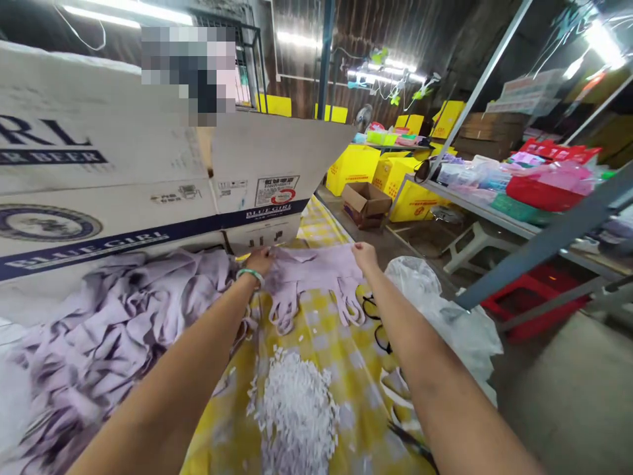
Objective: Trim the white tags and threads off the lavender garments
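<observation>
A pair of pale lilac gloves (316,280) lies flat on a yellow-and-white checked cloth (321,336), fingers pointing toward me. My left hand (260,261), with a green bangle on the wrist, pinches the cuff edge at the left. My right hand (364,254) pinches the cuff edge at the right. Both arms reach forward over the cloth. A big heap of the same lilac gloves (103,336) lies to the left of my left arm. A pile of small white tags (297,409) sits on the cloth between my arms.
A large white cardboard box (148,178) with blue lettering stands behind the gloves. A clear plastic bag (445,316) hangs off the table's right edge. Black scissors (373,323) lie near my right forearm. Yellow boxes (356,165), a brown carton (366,201) and shelves with goods fill the right.
</observation>
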Demonstrator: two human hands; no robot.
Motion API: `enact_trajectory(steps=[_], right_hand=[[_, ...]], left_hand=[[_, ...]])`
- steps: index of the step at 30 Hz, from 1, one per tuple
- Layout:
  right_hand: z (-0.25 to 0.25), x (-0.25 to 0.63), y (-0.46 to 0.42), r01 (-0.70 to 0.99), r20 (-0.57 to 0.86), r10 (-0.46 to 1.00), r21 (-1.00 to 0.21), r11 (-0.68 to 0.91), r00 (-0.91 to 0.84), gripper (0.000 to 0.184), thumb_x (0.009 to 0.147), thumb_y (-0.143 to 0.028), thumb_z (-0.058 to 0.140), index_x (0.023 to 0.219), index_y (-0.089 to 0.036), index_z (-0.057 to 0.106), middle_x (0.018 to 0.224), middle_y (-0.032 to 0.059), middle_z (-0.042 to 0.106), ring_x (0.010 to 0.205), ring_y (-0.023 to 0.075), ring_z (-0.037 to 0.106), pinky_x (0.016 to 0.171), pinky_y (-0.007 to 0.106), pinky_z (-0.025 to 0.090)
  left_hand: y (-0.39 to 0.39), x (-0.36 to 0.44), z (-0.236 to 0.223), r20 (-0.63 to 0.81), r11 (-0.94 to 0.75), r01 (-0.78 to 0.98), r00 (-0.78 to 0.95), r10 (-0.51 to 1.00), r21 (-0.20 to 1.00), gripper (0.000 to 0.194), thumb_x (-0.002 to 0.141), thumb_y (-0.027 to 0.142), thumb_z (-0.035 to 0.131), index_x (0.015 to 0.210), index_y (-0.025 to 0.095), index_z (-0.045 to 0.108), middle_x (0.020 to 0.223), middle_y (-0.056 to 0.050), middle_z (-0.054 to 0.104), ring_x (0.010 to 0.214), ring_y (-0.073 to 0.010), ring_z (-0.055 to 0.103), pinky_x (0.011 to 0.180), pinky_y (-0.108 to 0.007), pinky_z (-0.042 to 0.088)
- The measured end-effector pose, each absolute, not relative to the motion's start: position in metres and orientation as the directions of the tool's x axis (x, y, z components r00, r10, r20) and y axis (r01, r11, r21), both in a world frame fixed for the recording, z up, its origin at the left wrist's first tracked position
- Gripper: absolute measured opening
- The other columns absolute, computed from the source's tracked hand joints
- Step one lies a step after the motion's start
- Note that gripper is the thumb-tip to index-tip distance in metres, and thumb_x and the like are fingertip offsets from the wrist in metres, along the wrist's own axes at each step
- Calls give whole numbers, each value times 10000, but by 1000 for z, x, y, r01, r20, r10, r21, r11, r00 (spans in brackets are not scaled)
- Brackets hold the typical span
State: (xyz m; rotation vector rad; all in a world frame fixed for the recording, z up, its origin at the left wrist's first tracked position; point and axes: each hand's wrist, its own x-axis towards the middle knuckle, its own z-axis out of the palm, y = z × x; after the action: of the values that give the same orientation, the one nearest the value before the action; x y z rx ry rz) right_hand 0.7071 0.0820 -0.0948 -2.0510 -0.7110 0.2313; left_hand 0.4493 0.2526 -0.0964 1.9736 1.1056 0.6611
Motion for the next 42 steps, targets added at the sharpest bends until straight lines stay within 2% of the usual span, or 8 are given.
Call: enact_trajectory(steps=[6, 15, 18, 21, 25, 33, 38, 42], right_hand=[[-110, 715, 89, 459, 46, 581, -665, -589, 812, 333, 935, -345, 578, 1218, -170, 571, 1227, 91, 594, 1040, 214, 616, 875, 425, 538], [-115, 701, 98, 504, 103, 535, -519, -690, 838, 244, 966, -301, 499, 1127, -164, 620, 1110, 126, 655, 1008, 231, 636, 877, 414, 507], [-113, 691, 99, 568, 185, 554, -468, -677, 812, 321, 970, -200, 378, 1212, -129, 577, 1156, 233, 638, 1110, 309, 594, 918, 471, 439], [-110, 680, 103, 682, 287, 623, -397, -614, 728, 447, 985, -225, 295, 1399, -104, 414, 1402, 254, 483, 1342, 337, 393, 1057, 542, 296], [-118, 674, 113, 836, 202, 823, -286, -469, 530, 543, 1000, -414, 308, 1478, -161, 353, 1565, 118, 323, 1476, 256, 174, 1183, 468, 113], [-142, 692, 116, 819, -47, 853, -256, -513, 519, 711, 971, -585, 239, 1520, -135, 274, 1612, 114, 178, 1492, 290, 108, 1193, 489, 39], [-120, 680, 114, 807, -28, 840, -259, -530, 542, 665, 970, -517, 339, 1506, -126, 303, 1592, 135, 242, 1481, 304, 154, 1179, 517, 98], [-81, 656, 72, 816, 103, 824, -250, -521, 557, 488, 938, -323, 472, 1380, -117, 477, 1448, 173, 480, 1367, 317, 377, 1114, 495, 249]], left_hand=[[273, 447, -116, -66, -277, 710, 414, 908, 648, 340, 919, 344, 586, 1208, 166, 571, 1212, -95, 595, 1045, -221, 612, 871, -418, 541], [274, 460, -114, 56, -404, 783, 431, 901, 474, 336, 924, 351, 577, 1203, 164, 574, 1210, -94, 599, 1042, -218, 613, 883, -430, 537], [262, 464, -112, 143, -508, 764, 495, 857, 398, 329, 951, 238, 494, 1260, 142, 557, 1309, -150, 556, 1205, -269, 542, 1017, -459, 449], [247, 468, -113, 185, -652, 687, 630, 754, 322, 414, 946, 154, 381, 1334, 145, 525, 1460, -144, 455, 1387, -268, 372, 1162, -424, 270], [239, 474, -122, 97, -718, 640, 724, 683, 275, 509, 961, 368, 383, 1426, 167, 435, 1569, -110, 317, 1469, -285, 214, 1207, -501, 93], [251, 471, -141, -63, -646, 721, 678, 733, 250, 743, 920, 640, 293, 1529, 216, 247, 1623, -73, 133, 1494, -329, 101, 1194, -584, 70], [229, 474, -118, -10, -688, 680, 713, 701, 254, 675, 960, 494, 353, 1490, 77, 317, 1589, -207, 192, 1475, -399, 119, 1158, -655, 43], [180, 498, -97, 102, -828, 491, 840, 532, 271, 535, 986, 313, 323, 1482, 111, 333, 1604, -128, 208, 1496, -277, 113, 1205, -537, 48]])
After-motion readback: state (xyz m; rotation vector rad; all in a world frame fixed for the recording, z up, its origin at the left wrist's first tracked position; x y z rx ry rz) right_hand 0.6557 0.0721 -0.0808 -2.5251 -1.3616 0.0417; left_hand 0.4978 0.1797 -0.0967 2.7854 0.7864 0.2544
